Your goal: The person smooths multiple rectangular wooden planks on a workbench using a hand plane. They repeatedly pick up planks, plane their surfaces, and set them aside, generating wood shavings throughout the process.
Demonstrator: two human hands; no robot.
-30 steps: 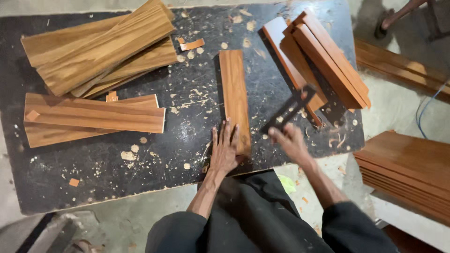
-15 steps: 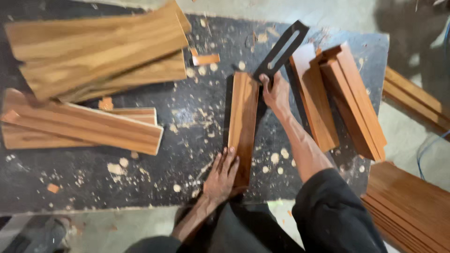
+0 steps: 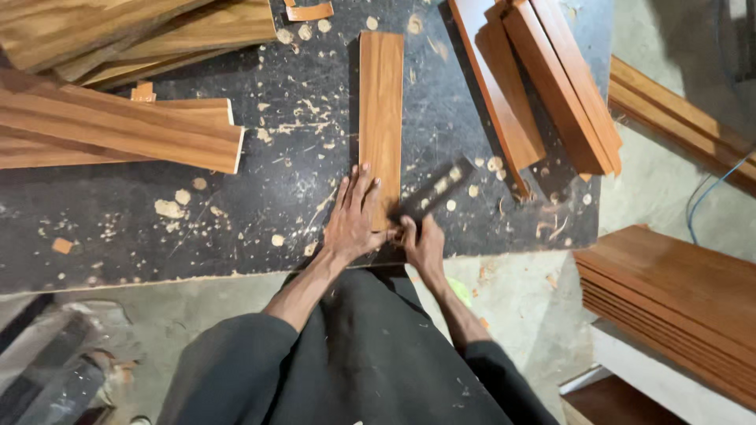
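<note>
A narrow wooden board (image 3: 381, 110) lies lengthwise on the dark worktable (image 3: 236, 212). My left hand (image 3: 353, 220) presses flat on the board's near end, fingers spread. Beside it, my right hand (image 3: 424, 245) grips a dark flat tool (image 3: 435, 189) with pale holes, which lies against the board's right edge near the table's front. The tool is blurred.
Stacks of wooden boards lie at the left (image 3: 118, 130), the top left (image 3: 142, 31) and the upper right (image 3: 543, 86). More boards are piled off the table at right (image 3: 677, 299). Wood chips and shavings litter the tabletop. A blue cable (image 3: 709, 193) runs on the floor.
My right hand has drawn the dark tool back from the board's far end to its near end. My left hand stays pressed on the board.
</note>
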